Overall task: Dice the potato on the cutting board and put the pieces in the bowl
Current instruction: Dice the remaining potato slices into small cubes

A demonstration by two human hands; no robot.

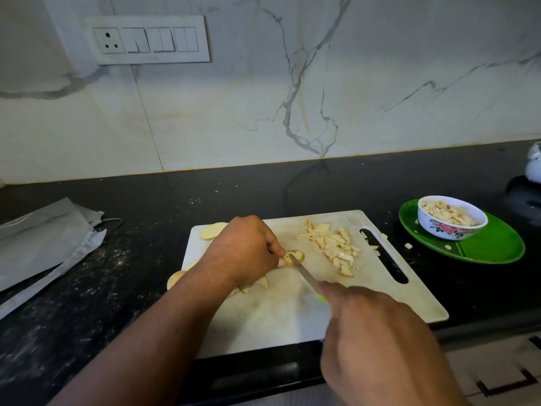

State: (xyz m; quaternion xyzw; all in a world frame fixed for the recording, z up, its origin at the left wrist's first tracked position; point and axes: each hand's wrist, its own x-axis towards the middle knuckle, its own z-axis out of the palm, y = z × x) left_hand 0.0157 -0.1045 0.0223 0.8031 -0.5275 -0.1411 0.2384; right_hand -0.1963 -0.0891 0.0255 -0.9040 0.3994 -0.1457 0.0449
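A white cutting board point(281, 312) lies on the black counter. My left hand point(243, 250) pinches a potato slice point(296, 257) near the board's middle. My right hand point(377, 341) grips a knife point(306, 275) with a green handle, and its blade lies across that slice. A heap of diced potato pieces point(333, 247) sits on the board to the right. Uncut round slices point(211, 230) lie at the board's left edge, partly hidden by my left hand. The flowered white bowl point(452, 227) at the right holds diced potato.
The bowl stands on a green plate point(494, 244) with a few stray pieces on it. Grey paper bags point(44, 238) lie on the counter at the left. A white object point(534, 164) sits at the far right edge. A marble wall with a switch panel point(149, 39) rises behind.
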